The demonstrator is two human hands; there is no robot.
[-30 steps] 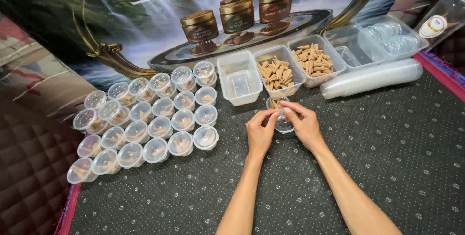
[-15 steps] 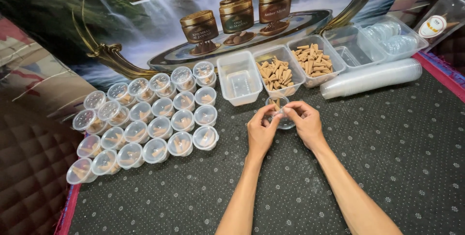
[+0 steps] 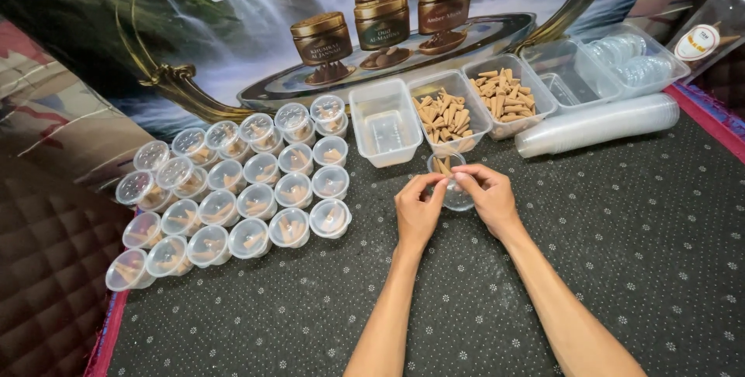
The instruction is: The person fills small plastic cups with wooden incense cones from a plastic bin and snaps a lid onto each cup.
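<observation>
Two hands meet over one small clear cup (image 3: 450, 183) on the counter (image 3: 636, 253). The left hand (image 3: 417, 214) pinches the cup's near rim from one side, and the right hand (image 3: 487, 200) pinches it from the other, so the cup sits tight between the fingertips and cannot tip. A few brown cones stand inside it.

Just past the fingers sit three clear trays. The empty tray (image 3: 386, 122) is a bit to the left, the middle tray (image 3: 448, 113) of cones is straight ahead, and the next tray (image 3: 506, 95) of cones is to the right, all close enough to grab from. A long stack of lids (image 3: 597, 123) lies farther right, with a clear box (image 3: 601, 62) behind it.

Well off to the left of the left hand, many closed cups (image 3: 233, 191) sit in rows, packed together and out of the way. A big poster (image 3: 233, 35) stands behind it all.
</observation>
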